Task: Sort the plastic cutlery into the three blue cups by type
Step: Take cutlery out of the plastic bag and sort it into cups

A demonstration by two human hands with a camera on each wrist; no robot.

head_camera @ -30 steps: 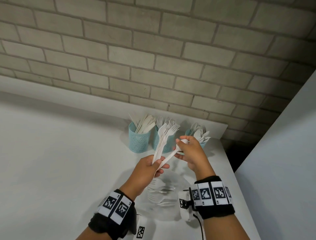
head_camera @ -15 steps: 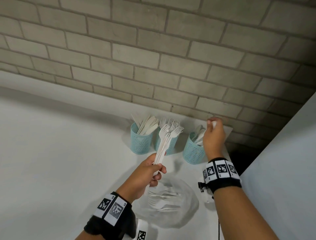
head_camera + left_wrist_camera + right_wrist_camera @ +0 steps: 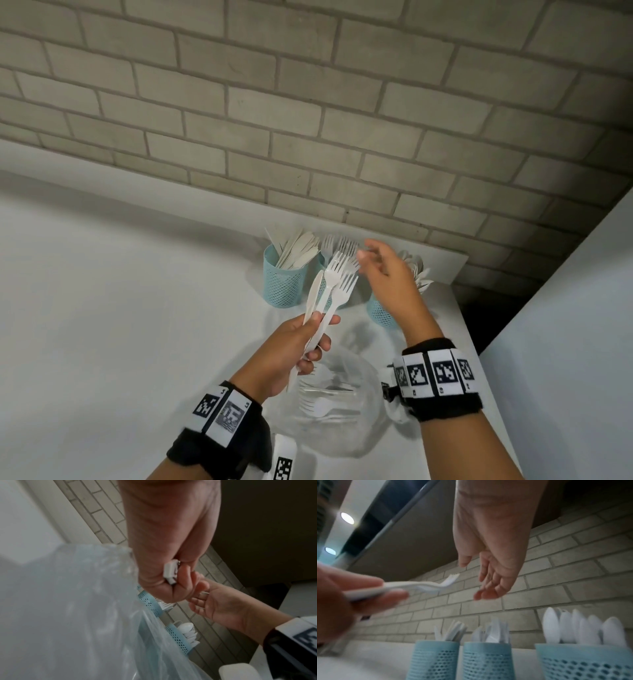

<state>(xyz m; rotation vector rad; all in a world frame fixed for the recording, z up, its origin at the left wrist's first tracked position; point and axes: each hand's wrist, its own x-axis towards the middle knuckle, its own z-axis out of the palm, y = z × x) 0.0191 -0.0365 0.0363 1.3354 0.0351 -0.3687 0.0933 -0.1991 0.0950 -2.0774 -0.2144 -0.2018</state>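
Observation:
Three blue mesh cups stand in a row by the brick wall: the left cup (image 3: 283,281) holds knives, the middle cup (image 3: 486,660) forks, the right cup (image 3: 583,662) spoons. My left hand (image 3: 301,339) grips a bundle of white cutlery (image 3: 330,291), two forks and a knife, heads up in front of the middle cup. My right hand (image 3: 383,270) hovers empty with relaxed fingers, between the bundle's heads and the spoon cup, which it partly hides. In the left wrist view the handle ends (image 3: 169,573) stick out of my fist.
A clear plastic bag (image 3: 329,401) with more forks lies on the white counter (image 3: 120,325) just below my hands. The counter ends at the right near a dark gap and a white panel (image 3: 565,342). The brick wall (image 3: 308,120) is close behind the cups.
My right hand pulled a spoon from the bundle, carried it to the right cup, let it go, and has come back empty towards the cutlery in my left hand.

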